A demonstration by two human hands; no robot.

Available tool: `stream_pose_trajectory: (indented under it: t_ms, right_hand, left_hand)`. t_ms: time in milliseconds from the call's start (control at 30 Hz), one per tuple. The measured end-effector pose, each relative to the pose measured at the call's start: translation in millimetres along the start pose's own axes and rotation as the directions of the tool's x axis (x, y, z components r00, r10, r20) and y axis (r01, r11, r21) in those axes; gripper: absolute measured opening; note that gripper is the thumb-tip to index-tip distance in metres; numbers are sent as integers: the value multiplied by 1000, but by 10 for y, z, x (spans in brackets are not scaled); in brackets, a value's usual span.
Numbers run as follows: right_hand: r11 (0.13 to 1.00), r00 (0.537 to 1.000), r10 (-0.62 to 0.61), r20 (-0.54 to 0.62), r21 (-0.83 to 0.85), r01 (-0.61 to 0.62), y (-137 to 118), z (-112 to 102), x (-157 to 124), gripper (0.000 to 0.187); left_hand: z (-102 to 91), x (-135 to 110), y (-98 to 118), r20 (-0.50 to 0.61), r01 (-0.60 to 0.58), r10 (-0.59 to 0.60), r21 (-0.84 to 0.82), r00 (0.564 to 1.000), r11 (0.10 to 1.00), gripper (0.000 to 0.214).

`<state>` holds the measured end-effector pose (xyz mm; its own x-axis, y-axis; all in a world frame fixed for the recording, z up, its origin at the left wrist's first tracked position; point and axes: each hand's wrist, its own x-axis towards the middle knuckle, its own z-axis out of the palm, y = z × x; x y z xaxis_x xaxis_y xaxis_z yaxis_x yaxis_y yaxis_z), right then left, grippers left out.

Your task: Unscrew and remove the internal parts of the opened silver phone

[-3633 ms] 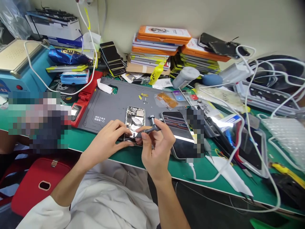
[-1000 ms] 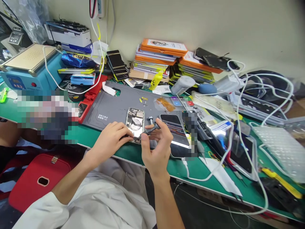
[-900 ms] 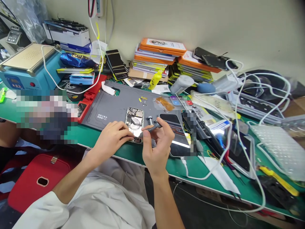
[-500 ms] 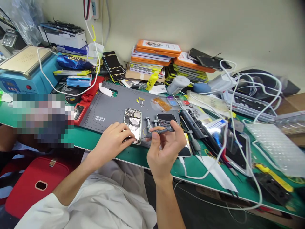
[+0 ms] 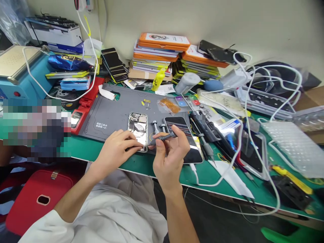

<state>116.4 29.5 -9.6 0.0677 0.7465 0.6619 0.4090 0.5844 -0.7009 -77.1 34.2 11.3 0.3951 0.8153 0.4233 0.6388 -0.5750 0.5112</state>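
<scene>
An opened phone (image 5: 140,130) with its inner parts bare lies on a grey work mat (image 5: 115,113). My left hand (image 5: 117,148) is closed at its lower left, thumb and fingertips together over the bottom end and covering that corner. A slim grey screwdriver (image 5: 165,136) is gripped in my right hand (image 5: 169,155), its handle end between the fingers. The screwdriver points left, with its thin tip at the phone's lower right edge, close to my left fingertips. Two small grey screwdrivers (image 5: 155,127) lie between the opened phone and a dark-screened phone (image 5: 178,123).
A white cable (image 5: 210,184) runs from the dark-screened phone along the front edge. Pens and tools (image 5: 205,128) crowd the right side. Stacked orange cases (image 5: 164,40) stand at the wall. A red stand (image 5: 84,104) borders the mat's left; a blue machine (image 5: 30,77) sits beyond.
The camera view has shifted slightly. My right hand has brought the screwdriver tip left, from beside the opened phone to its lower right edge. My left hand stays at the phone's bottom.
</scene>
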Motion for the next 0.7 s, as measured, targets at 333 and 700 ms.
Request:
stream_pose_trajectory:
  t_ms: [333, 700]
  right_hand:
    - [942, 969, -236, 78, -225, 248, 22, -76, 20, 59]
    - [979, 996, -88, 11, -182, 89, 21, -46, -19, 59]
  left_hand:
    - [10, -40, -7, 7, 4, -5, 21, 1000, 1000, 25]
    - [-18, -6, 17, 20, 52, -52, -52, 998, 997, 19]
